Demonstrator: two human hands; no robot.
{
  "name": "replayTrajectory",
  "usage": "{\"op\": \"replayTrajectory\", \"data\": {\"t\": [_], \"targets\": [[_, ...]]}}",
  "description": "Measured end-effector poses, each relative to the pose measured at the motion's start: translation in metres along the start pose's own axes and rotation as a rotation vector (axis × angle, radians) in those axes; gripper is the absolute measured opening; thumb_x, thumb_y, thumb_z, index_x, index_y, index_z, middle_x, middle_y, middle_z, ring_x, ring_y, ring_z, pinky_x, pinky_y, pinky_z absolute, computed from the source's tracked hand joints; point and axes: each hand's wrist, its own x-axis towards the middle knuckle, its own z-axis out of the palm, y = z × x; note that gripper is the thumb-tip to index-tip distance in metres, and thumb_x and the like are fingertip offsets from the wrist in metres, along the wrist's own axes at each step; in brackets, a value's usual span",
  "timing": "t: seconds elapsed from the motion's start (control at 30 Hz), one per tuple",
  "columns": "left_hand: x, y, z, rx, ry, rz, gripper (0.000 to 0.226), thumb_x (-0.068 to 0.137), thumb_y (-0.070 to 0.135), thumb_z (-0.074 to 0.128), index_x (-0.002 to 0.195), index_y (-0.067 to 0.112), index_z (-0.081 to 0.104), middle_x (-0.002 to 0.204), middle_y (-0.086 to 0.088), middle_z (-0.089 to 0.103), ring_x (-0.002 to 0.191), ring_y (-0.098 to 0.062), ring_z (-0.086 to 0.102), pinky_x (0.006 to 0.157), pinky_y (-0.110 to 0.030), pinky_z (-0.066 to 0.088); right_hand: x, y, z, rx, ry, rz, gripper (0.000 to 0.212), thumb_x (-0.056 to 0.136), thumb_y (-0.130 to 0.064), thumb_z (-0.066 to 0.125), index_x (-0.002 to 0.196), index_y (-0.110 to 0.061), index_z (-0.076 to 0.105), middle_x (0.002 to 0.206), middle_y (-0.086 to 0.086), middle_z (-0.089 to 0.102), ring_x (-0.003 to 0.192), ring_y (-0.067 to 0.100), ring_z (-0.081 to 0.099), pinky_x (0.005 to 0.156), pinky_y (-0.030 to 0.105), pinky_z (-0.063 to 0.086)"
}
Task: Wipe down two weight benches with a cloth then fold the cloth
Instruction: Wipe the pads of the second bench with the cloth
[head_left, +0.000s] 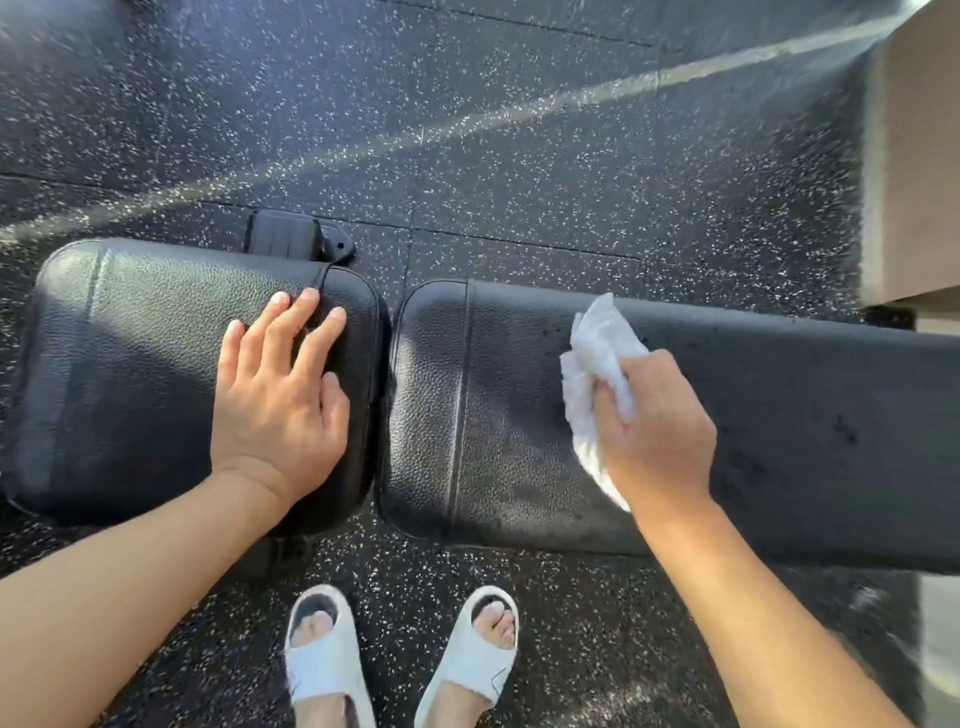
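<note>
A black padded weight bench lies across the view in two parts, a short seat pad (130, 374) on the left and a long back pad (779, 426) on the right, with a narrow gap between them. My left hand (280, 395) rests flat on the seat pad, fingers spread near its right edge. My right hand (660, 426) grips a crumpled white cloth (597, 353) and holds it against the back pad close to its left end. Part of the cloth is hidden under my palm.
The floor (519, 156) is black rubber with white specks. A black bench foot (291, 236) sticks out behind the seat pad. A tan box-like block (914, 156) stands at the far right. My feet in white slides (400, 660) stand in front of the bench.
</note>
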Motion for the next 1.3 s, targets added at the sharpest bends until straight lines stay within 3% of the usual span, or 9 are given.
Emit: {"op": "replayTrajectory", "data": {"t": [0.17, 0.37, 0.53, 0.67, 0.77, 0.9, 1.0, 1.2, 1.3], "targets": [[-0.001, 0.001, -0.001, -0.027, 0.026, 0.000, 0.057, 0.097, 0.028, 0.043, 0.153, 0.017, 0.048, 0.163, -0.010, 0.041, 0.155, -0.035, 0.032, 0.129, -0.057, 0.017, 0.037, -0.060, 0.018, 0.109, 0.121, 0.200, 0.031, 0.092, -0.038, 0.043, 0.094, -0.012, 0.058, 0.093, 0.008, 0.060, 0.082, 0.034, 0.061, 0.062, 0.032, 0.034], [-0.001, 0.002, -0.003, -0.031, 0.021, -0.010, 0.057, 0.097, 0.027, 0.044, 0.153, 0.018, 0.048, 0.163, -0.010, 0.041, 0.155, -0.034, 0.032, 0.129, -0.057, 0.016, 0.031, -0.169, 0.055, 0.092, 0.015, -0.068, 0.027, 0.088, -0.037, 0.056, 0.098, -0.013, 0.064, 0.095, 0.006, 0.061, 0.081, 0.028, 0.060, 0.054, 0.033, 0.036], [-0.001, -0.002, -0.003, -0.025, 0.041, 0.015, 0.056, 0.098, 0.028, 0.043, 0.152, 0.016, 0.050, 0.162, -0.011, 0.043, 0.153, -0.036, 0.035, 0.127, -0.058, 0.019, 0.030, -0.108, 0.031, -0.031, -0.046, -0.290, 0.021, 0.091, -0.028, 0.064, 0.100, -0.010, 0.066, 0.091, 0.005, 0.061, 0.075, 0.027, 0.060, 0.048, 0.032, 0.047], [0.000, -0.003, 0.000, -0.036, 0.041, 0.017, 0.057, 0.098, 0.030, 0.043, 0.153, 0.017, 0.049, 0.162, -0.010, 0.042, 0.154, -0.035, 0.034, 0.128, -0.056, 0.015, 0.047, -0.032, 0.005, -0.022, 0.056, 0.140, 0.024, 0.101, -0.033, 0.050, 0.104, -0.010, 0.058, 0.099, 0.009, 0.057, 0.088, 0.035, 0.062, 0.064, 0.035, 0.038], [-0.001, -0.005, 0.002, -0.044, 0.058, 0.022, 0.057, 0.097, 0.029, 0.045, 0.154, 0.018, 0.049, 0.163, -0.010, 0.041, 0.154, -0.034, 0.033, 0.129, -0.055, 0.014, 0.050, -0.048, 0.010, -0.048, 0.080, 0.242, 0.037, 0.099, -0.040, 0.034, 0.106, -0.012, 0.058, 0.102, 0.008, 0.058, 0.089, 0.033, 0.060, 0.066, 0.038, 0.044], [-0.001, -0.006, 0.004, -0.054, 0.054, 0.025, 0.057, 0.098, 0.030, 0.043, 0.154, 0.018, 0.047, 0.163, -0.009, 0.040, 0.155, -0.034, 0.032, 0.129, -0.054, 0.012, 0.041, -0.117, 0.037, -0.033, 0.032, 0.114, 0.020, 0.098, -0.035, 0.057, 0.102, -0.015, 0.059, 0.098, 0.002, 0.058, 0.084, 0.025, 0.059, 0.059, 0.031, 0.036], [-0.001, -0.007, 0.004, -0.050, 0.052, 0.026, 0.057, 0.098, 0.031, 0.043, 0.154, 0.019, 0.047, 0.163, -0.008, 0.040, 0.155, -0.033, 0.032, 0.129, -0.055, 0.014, 0.044, -0.146, 0.049, -0.015, 0.025, 0.034, 0.027, 0.092, -0.038, 0.052, 0.098, -0.013, 0.061, 0.095, 0.003, 0.058, 0.080, 0.024, 0.058, 0.056, 0.029, 0.032], [0.000, 0.000, -0.011, -0.083, -0.016, 0.004, 0.056, 0.097, 0.026, 0.046, 0.152, 0.016, 0.052, 0.162, -0.010, 0.045, 0.154, -0.034, 0.035, 0.127, -0.059, 0.021, 0.046, -0.136, 0.044, 0.029, -0.017, -0.106, 0.023, 0.095, -0.033, 0.058, 0.104, -0.012, 0.061, 0.100, 0.004, 0.059, 0.087, 0.026, 0.059, 0.059, 0.031, 0.035], [0.004, 0.013, -0.021, -0.123, -0.023, -0.064, 0.052, 0.093, 0.017, 0.047, 0.143, 0.009, 0.059, 0.156, -0.015, 0.050, 0.150, -0.039, 0.040, 0.123, -0.061, 0.027, 0.038, -0.122, 0.037, 0.065, -0.063, -0.209, 0.024, 0.096, -0.032, 0.057, 0.108, -0.011, 0.062, 0.102, 0.005, 0.059, 0.090, 0.027, 0.058, 0.057, 0.036, 0.044]]}}
